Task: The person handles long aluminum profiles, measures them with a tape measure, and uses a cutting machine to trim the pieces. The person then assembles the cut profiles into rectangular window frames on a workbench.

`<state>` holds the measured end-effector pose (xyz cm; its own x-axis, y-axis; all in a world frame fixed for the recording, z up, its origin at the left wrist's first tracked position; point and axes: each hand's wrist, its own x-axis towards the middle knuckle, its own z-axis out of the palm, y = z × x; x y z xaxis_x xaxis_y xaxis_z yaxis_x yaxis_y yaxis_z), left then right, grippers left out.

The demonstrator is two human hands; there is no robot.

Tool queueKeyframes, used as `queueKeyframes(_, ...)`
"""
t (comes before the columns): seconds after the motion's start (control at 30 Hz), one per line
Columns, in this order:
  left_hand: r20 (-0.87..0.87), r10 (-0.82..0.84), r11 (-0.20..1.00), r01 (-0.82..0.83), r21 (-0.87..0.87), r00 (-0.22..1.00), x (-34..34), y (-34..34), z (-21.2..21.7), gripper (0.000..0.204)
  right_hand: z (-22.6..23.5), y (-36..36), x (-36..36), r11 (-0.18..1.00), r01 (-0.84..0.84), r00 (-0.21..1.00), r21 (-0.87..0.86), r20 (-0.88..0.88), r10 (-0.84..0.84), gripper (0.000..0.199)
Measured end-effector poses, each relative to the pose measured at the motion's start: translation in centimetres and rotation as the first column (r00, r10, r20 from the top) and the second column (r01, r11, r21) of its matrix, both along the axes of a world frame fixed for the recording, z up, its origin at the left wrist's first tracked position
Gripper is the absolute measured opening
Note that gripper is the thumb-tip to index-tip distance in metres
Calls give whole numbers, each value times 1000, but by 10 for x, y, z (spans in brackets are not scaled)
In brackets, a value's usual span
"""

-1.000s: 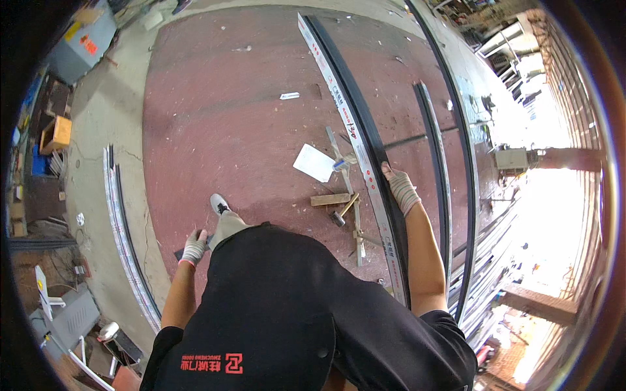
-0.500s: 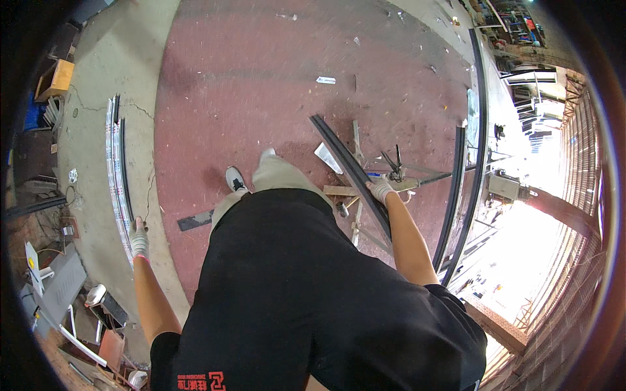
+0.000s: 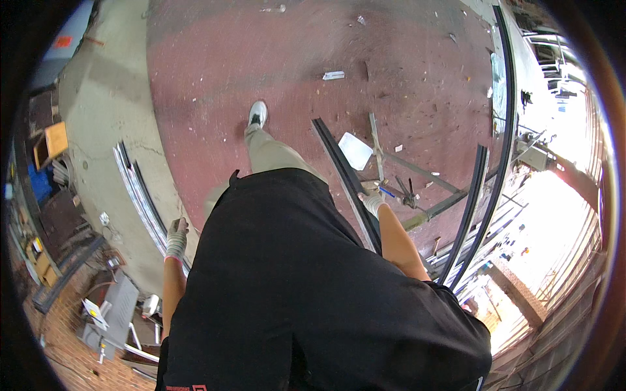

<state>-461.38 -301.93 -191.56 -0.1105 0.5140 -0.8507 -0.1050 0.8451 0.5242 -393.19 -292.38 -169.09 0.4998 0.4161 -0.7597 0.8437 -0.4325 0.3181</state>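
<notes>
Carrying a long dark metal rail point(image 3: 345, 176) is the step we judge to be in hand, and the single head view shows it from above. Our right hand point(image 3: 373, 203), in a pale work glove, is wrapped around the rail near its middle, so the rail runs forward from that hand over the red floor point(image 3: 215, 85) and back under our right forearm, where our black shirt point(image 3: 306, 293) hides its other end. Our left hand point(image 3: 176, 236), also gloved, hangs out to our left side near a bundle of light metal strips point(image 3: 140, 195) lying on the grey concrete; we cannot tell whether its fingers are clenched or loose, and it seems to touch nothing. Just ahead of the right hand lie a white sheet point(image 3: 355, 150), some thin bars and a small hand tool point(image 3: 405, 192) on the floor. Well to the right of that hand, two more long dark rails point(image 3: 482, 195) curve along the bright edge of the workspace. Our white shoe point(image 3: 258, 114) is stepping forward, between the two hands. The next move, as we judge it, calls for a steady one-handed hold while the far tip of the rail is steered over the clutter lying beside it.
</notes>
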Motion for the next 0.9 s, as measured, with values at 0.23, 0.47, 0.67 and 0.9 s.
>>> queueKeyframes(0.23,-66,35,974,-20,225,997,-34,260,66,43,42,165,-25,973,212,977,86,-50,-208,70)
queueKeyframes(0.47,-42,-139,963,145,226,989,-5,438,40,38,78,333,-46,874,260,966,409,-101,-240,53)
queueKeyframes(0.67,-118,-472,864,485,138,874,-4,656,59,42,107,459,-55,594,503,863,628,-321,-391,40)
queueKeyframes(0.9,-644,-545,603,785,143,537,45,1122,216,56,200,626,-49,306,658,726,687,-474,-498,49)
